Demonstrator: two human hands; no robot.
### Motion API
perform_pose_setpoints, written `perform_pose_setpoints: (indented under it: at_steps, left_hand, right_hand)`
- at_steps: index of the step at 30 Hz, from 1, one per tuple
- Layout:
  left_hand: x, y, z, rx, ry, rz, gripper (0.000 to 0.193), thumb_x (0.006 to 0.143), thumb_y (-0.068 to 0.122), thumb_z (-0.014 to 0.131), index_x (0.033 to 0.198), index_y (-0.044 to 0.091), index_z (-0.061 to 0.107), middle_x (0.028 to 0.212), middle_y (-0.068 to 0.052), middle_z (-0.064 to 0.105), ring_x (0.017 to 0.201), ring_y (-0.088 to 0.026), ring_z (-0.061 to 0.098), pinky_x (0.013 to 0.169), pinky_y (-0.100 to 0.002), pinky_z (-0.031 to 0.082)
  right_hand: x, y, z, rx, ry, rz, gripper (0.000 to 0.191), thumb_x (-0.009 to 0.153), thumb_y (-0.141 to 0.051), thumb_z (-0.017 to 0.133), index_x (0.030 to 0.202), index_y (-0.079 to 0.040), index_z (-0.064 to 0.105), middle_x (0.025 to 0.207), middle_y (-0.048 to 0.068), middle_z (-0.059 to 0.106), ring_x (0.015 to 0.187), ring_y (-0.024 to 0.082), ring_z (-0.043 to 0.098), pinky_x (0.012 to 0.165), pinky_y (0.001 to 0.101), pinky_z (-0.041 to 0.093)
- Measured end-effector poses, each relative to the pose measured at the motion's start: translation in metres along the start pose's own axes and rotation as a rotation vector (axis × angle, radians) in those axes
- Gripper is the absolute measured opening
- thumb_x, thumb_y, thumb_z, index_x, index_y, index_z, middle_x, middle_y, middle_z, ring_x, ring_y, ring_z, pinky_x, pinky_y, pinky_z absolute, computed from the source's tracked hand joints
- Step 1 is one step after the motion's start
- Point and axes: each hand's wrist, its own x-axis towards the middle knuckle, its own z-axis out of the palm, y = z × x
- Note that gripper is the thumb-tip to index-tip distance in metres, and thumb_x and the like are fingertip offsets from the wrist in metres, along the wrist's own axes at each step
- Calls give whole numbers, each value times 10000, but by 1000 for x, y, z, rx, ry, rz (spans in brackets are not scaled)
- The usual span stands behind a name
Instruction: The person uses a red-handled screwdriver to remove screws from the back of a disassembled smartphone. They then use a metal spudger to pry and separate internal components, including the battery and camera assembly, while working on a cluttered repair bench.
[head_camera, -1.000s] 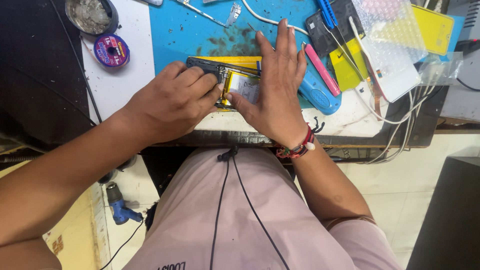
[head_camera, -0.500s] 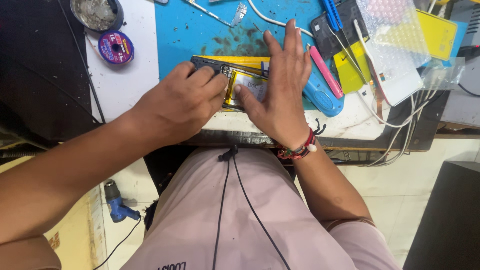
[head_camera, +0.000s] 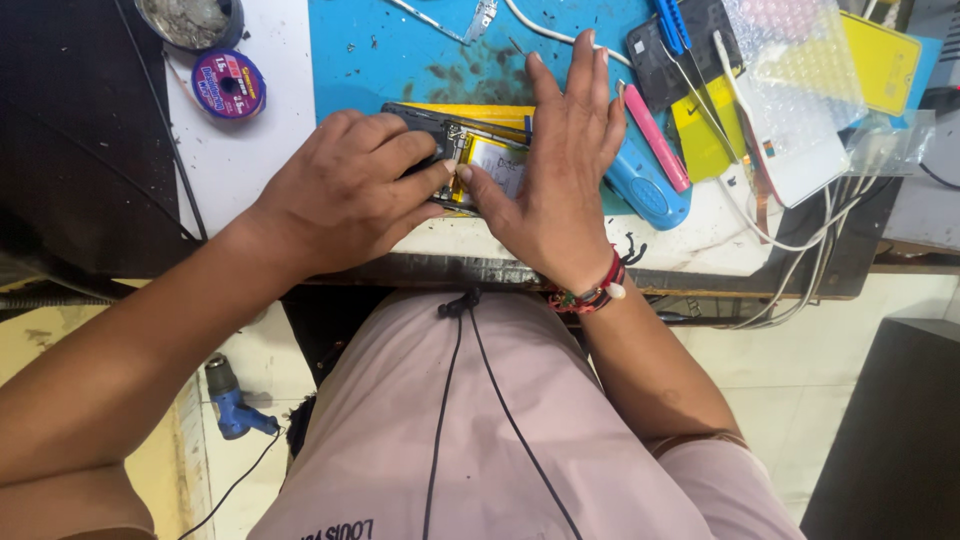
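Both hands press on an opened phone (head_camera: 470, 160) at the tabletop's (head_camera: 250, 160) near edge. The left hand (head_camera: 340, 195) curls over its end; the right hand (head_camera: 555, 170) lies flat, fingers spread. Its insides are still bare, unclosed. Beyond lie tweezers (head_camera: 690, 75).

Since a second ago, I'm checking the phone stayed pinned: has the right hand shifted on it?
No clear shift. The right hand lies flat over the opened phone, beside the blue case, as before; only the camera view moved slightly.
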Motion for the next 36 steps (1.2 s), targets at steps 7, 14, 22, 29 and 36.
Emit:
perform_pose_setpoints:
  at_steps: [7,14,22,29,36]
  left_hand:
    - [0,-7,-5,33,-3,75,376,902,318,774,1187,75,743,1211,-37,671,1128,-227,594,964,-392,450]
    - [3,-4,-7,133,-19,120,355,911,287,761,1190,67,751,1149,-36,672,1098,-210,607,937,-377,444]
    - [-1,1,-5,94,7,84,360,926,320,762,1198,84,750,1205,-42,670,1110,-216,598,983,-403,431]
    - [-3,0,-7,156,5,102,375,948,339,761,1219,80,750,1235,-40,675,1138,-202,595,1030,-405,415]
    - [-2,0,-8,199,2,126,403,959,377,749,1215,65,752,1236,-39,682,1170,-203,581,1049,-402,409]
  right_hand:
    - [-1,0,2,-1,0,14,1048,875,-325,920,1642,-57,258,1732,297,61,1645,452,51,1312,653,37]
    - [-5,3,0,14,40,3,905,951,-301,876,1615,-82,302,1722,257,82,1634,409,67,1306,603,47]
    - [-15,-2,1,-33,37,-7,975,955,-401,890,1645,-60,291,1688,288,57,1598,454,38,1284,619,31]
    - [-13,-1,-5,-23,-18,12,1044,890,-330,908,1649,-38,253,1728,305,17,1639,486,16,1312,659,35]
    - [-11,-2,-7,-2,-36,17,1116,843,-318,943,1649,-37,224,1728,305,1,1640,481,17,1313,660,37]
